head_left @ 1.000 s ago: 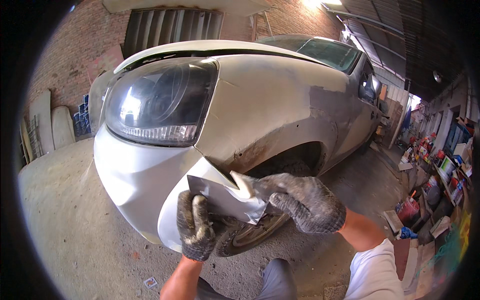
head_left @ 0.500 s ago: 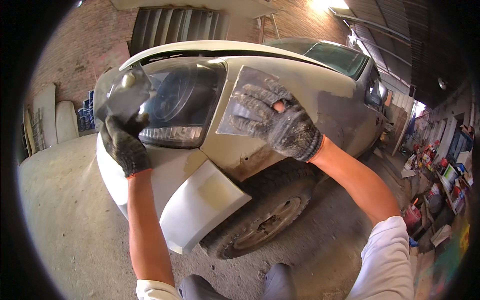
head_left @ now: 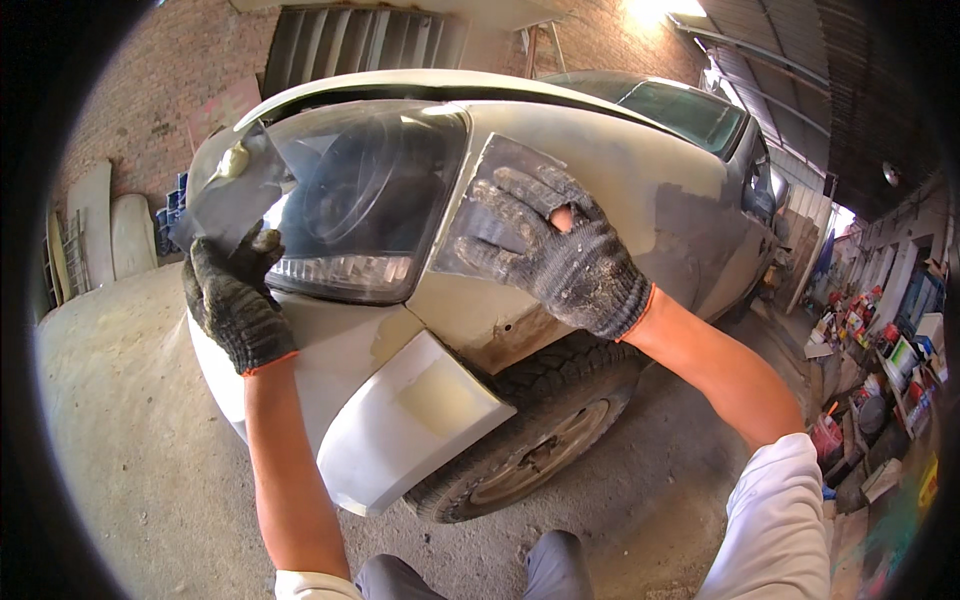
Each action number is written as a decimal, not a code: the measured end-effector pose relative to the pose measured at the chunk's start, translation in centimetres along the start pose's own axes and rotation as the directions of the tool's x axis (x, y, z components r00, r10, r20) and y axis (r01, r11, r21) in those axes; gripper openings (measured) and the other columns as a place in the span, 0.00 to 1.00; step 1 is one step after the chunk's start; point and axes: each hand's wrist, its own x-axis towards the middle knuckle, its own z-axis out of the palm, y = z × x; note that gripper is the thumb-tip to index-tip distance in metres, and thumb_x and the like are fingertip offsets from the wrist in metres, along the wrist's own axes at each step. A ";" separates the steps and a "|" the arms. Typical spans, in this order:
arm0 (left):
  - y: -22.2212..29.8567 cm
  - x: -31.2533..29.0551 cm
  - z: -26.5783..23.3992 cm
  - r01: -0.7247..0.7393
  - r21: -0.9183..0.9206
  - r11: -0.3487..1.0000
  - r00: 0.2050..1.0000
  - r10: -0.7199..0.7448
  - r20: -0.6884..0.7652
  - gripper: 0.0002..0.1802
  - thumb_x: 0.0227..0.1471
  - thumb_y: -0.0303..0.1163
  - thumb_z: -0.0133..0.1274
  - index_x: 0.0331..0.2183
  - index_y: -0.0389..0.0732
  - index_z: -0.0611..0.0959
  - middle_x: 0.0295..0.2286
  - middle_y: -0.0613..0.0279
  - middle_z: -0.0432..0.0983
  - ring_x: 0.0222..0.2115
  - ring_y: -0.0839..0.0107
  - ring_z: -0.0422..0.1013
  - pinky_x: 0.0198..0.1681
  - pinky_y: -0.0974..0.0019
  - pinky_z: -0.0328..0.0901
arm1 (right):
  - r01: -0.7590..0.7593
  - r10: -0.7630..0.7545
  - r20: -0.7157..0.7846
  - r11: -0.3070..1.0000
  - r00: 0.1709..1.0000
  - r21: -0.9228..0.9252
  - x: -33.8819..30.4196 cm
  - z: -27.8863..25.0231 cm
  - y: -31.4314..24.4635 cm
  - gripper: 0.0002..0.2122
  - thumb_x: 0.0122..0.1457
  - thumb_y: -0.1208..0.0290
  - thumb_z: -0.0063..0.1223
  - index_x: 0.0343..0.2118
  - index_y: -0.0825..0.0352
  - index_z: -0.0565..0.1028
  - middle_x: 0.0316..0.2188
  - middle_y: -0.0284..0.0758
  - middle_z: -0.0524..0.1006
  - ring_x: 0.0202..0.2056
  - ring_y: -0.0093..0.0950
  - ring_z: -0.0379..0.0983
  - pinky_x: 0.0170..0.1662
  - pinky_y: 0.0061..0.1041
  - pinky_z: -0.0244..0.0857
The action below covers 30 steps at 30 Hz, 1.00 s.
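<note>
My left hand, in a dark knitted work glove, grips a thin grey putty board by its lower edge. A pale lump of putty sits on this board, which is held in front of the headlight. My right hand, in a matching dusty glove with a hole at one finger, holds a flat grey putty spreader. Its fingers are spread across the spreader, which lies over the fender just beside the headlight; the thumb is partly hidden.
Below the headlight, a white bumper corner juts out before the tire. The fender bears grey and tan patches. Boards lean on the brick wall at left. Assorted containers and clutter line the right side.
My left hand and its putty board have moved slightly left and down relative to the headlight, and the putty lump shows more clearly. My right hand has stayed near the same fender spot.
</note>
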 end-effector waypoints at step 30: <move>0.1 -0.3 0.0 -0.005 0.096 0.995 0.999 0.001 0.040 0.18 0.61 0.36 0.39 0.45 0.30 0.69 0.29 0.41 0.79 0.24 0.53 0.78 0.31 0.59 0.74 | -0.197 0.223 0.036 0.760 0.974 0.619 -1.6 -4.9 -1.5 0.17 0.60 0.66 0.40 0.52 0.47 0.73 0.59 0.35 0.64 0.62 0.35 0.56 0.65 0.40 0.48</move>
